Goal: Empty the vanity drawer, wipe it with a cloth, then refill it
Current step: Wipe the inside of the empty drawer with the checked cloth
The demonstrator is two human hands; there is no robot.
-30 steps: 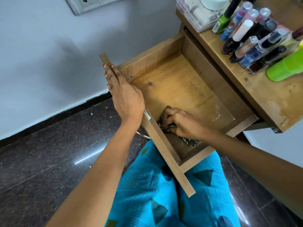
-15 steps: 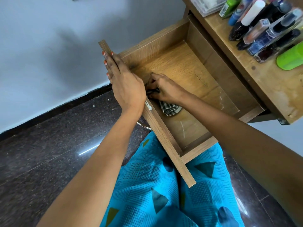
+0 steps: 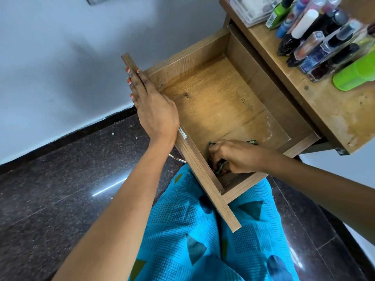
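Note:
The wooden vanity drawer [image 3: 215,98] stands pulled out over my lap, its floor bare. My left hand [image 3: 152,106] rests on the top edge of the drawer's front panel [image 3: 205,179], fingers straight along it. My right hand [image 3: 235,157] is inside the drawer at its near corner, fingers curled round a dark checked cloth [image 3: 220,169] and pressing it to the drawer floor. Most of the cloth is hidden under the hand.
The vanity top [image 3: 328,110] at the right carries several bottles and tubes [image 3: 316,37], a green bottle [image 3: 357,74] and a clear box [image 3: 249,9]. A grey wall lies to the left, dark polished floor [image 3: 60,189] below. My blue-clad lap [image 3: 203,240] sits under the drawer.
My right hand slid the cloth from the near corner up beside my left hand, then back to the near corner. My left hand stayed on the front panel.

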